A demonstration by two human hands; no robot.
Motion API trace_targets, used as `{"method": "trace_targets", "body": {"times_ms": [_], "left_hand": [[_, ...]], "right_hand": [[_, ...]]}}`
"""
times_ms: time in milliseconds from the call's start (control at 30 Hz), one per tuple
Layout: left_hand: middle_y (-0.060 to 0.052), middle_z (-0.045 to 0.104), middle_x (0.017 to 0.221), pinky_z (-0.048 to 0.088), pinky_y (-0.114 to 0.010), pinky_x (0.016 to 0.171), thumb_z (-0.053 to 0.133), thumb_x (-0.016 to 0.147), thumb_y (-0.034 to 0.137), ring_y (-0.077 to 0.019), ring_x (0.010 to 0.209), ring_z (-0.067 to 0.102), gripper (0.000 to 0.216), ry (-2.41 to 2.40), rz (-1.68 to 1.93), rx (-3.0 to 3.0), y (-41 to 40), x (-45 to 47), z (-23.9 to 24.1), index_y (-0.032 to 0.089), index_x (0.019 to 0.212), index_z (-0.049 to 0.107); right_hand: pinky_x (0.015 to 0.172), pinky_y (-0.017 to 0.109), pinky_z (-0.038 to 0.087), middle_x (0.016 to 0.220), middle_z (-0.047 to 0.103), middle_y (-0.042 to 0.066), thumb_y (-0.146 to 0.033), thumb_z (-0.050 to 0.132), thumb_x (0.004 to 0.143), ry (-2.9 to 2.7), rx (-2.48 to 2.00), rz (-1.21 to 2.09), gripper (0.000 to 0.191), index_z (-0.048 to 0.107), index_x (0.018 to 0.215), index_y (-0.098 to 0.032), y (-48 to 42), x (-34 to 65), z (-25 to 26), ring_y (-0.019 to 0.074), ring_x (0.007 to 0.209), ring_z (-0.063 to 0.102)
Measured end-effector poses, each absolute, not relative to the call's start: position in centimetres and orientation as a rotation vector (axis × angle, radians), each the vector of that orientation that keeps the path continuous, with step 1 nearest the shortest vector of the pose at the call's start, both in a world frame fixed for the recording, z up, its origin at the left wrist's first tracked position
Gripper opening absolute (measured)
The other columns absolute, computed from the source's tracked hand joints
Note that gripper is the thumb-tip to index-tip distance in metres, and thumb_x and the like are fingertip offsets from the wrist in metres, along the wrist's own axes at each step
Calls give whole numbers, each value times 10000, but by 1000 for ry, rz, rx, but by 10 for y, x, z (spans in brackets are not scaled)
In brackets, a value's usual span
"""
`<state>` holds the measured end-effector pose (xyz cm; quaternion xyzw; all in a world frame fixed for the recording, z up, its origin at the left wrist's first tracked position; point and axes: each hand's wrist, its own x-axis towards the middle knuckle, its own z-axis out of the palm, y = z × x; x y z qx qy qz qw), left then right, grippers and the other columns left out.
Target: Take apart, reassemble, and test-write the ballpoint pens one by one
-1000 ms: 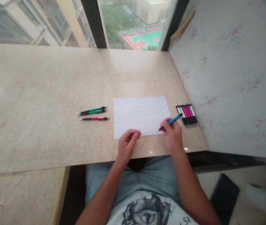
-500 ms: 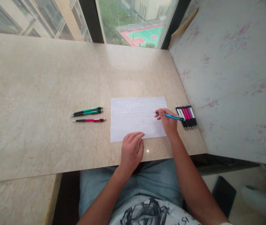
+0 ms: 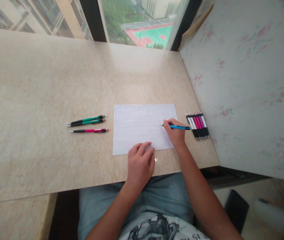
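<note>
A white sheet of paper (image 3: 132, 138) lies on the stone-patterned counter, its upper half covered in rows of small handwriting. Closed around a blue mechanical pencil (image 3: 179, 127), my right hand (image 3: 176, 135) rests at the sheet's right side. The pencil's tip is at or just above the lowest written row; contact is too small to make out. My left hand (image 3: 141, 160) lies over the paper's bottom edge, fingers extended and slightly bent, holding nothing.
Left of the sheet lie two green pencils (image 3: 89, 120) and one pink pencil (image 3: 89, 130). Several white, pink and purple pencils (image 3: 198, 126) sit in a row by the flowered wall (image 3: 244, 83). The counter (image 3: 57, 83) reaches back to a window.
My right hand has brought the pencil tip slightly left and down onto the paper. My left hand's fingers have spread a little. The whole view has shifted slightly.
</note>
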<state>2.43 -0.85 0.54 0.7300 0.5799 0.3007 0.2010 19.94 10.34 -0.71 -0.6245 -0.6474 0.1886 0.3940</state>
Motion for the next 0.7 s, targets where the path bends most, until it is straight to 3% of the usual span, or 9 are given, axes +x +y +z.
{"method": "trace_targets", "body": {"times_ms": [700], "left_hand": [[-73,675,1211,427,-485,924,602,852,158,-296,1081,540,218,1618,858,2004,-7,25,5,241,1042,670]], "right_hand": [[548,258,364,539,516,-36,-354,537,893,-1595,-1594,482,316,536,614,-205,106,198,-8,123,521,457]]}}
